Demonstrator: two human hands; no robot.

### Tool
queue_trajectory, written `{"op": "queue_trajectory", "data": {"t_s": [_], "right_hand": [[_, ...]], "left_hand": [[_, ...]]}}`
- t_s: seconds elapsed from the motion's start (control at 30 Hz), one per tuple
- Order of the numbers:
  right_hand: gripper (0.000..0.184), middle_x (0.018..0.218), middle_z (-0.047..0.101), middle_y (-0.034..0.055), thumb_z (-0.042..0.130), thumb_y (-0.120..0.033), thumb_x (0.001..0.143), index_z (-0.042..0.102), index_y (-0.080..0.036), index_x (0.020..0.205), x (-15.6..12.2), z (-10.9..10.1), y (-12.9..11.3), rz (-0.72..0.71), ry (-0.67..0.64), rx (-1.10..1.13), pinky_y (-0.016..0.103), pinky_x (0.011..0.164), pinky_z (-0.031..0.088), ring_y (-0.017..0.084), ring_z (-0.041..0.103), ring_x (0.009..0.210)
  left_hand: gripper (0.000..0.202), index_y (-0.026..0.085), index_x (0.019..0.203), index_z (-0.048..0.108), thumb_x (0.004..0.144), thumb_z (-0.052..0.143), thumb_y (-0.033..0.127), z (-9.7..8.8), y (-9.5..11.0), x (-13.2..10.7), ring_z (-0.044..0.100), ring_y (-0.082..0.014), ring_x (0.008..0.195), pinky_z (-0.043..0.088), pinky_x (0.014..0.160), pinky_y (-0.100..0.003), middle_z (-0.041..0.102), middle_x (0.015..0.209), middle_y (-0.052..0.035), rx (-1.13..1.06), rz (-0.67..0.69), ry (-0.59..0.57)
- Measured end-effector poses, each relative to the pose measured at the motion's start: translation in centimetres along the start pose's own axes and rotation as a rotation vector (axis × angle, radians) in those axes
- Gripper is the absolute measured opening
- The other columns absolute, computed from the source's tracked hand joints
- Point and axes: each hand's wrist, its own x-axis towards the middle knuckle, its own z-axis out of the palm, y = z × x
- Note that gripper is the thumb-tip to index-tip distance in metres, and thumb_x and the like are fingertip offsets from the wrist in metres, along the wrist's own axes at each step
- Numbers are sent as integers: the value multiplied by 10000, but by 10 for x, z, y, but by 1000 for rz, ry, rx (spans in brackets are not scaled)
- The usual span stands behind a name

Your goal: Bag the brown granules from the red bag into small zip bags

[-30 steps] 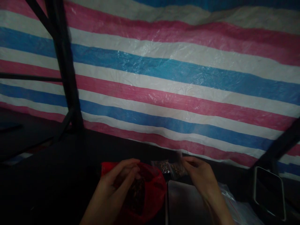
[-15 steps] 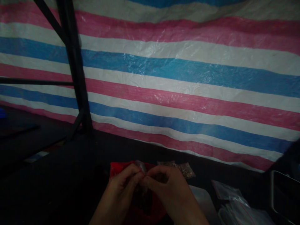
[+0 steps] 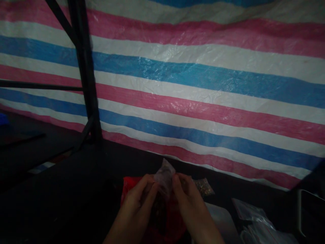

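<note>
Both my hands meet low in the middle of the view, over a red plastic bag (image 3: 128, 188) with dark contents. My left hand (image 3: 141, 203) and my right hand (image 3: 188, 201) each pinch a side of a small clear plastic bag (image 3: 164, 176) held upright between them. Its top stands above my fingertips. Just behind my right hand lies a small clear packet of brownish bits (image 3: 203, 186) on the dark table.
A striped pink, white and blue tarpaulin (image 3: 193, 84) hangs close behind the table. A black metal post (image 3: 85, 74) stands at the left. Several empty clear bags (image 3: 256, 222) lie at the lower right, beside a pale flat tray (image 3: 220, 220) and a dark framed object (image 3: 311, 213).
My right hand came across from the right to meet the left over the red bag. Together they have lifted the small clear bag higher. The view shifted slightly.
</note>
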Motion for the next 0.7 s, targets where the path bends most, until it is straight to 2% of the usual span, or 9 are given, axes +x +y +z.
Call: {"op": "queue_trajectory", "data": {"t_s": [0.07,0.17,0.23,0.3,0.4,0.5,0.7], "right_hand": [[654,1155,793,110,788,-631,783,667,-191,1253,4,6,3,72,32,187,399,946,594,302,750,1115],[818,1144,804,111,890,-509,683,569,-192,1365,8,14,-2,104,53,406,434,950,613,315,764,1106],[775,1145,808,101,892,-421,668,571,-207,1341,8,17,-7,58,77,433,430,946,620,305,772,1090],[641,1151,808,95,860,-356,686,613,-213,1260,6,21,-9,-3,75,379,406,937,623,289,775,1081],[487,1142,811,83,804,-293,713,657,-217,1171,2,27,-8,-58,19,265,382,938,619,273,776,1076],[475,1164,807,76,775,-293,736,669,-221,1194,-2,31,-7,-71,-19,188,377,950,613,268,775,1090],[417,1184,811,76,718,-343,824,733,-233,1226,-8,32,-15,-95,14,80,375,955,613,266,775,1099]], "left_hand": [[322,258,1062,717,1002,542,522,-1,-2,1,747,-209,952,582,848,-263,802,1102,-40,4,11,-42],[335,248,1176,708,1025,493,457,-5,-9,3,729,-251,1159,565,999,-321,777,1254,-78,101,51,-30],[358,241,1288,661,1033,459,391,-9,-15,5,683,-257,1286,529,1094,-363,746,1342,-94,141,56,66],[406,238,1379,607,1023,446,350,-13,-17,5,634,-242,1373,465,1189,-400,710,1424,-96,105,44,151],[483,236,1409,613,998,478,451,-15,-11,4,589,-259,1435,421,1241,-437,661,1515,-93,6,-55,115],[568,234,1386,666,954,521,572,-13,-4,1,547,-303,1470,448,1221,-449,648,1535,-86,-28,-166,58],[557,280,1359,718,935,574,613,-15,-8,-3,536,-318,1477,329,1277,-508,632,1543,-44,-29,-217,117]]}}
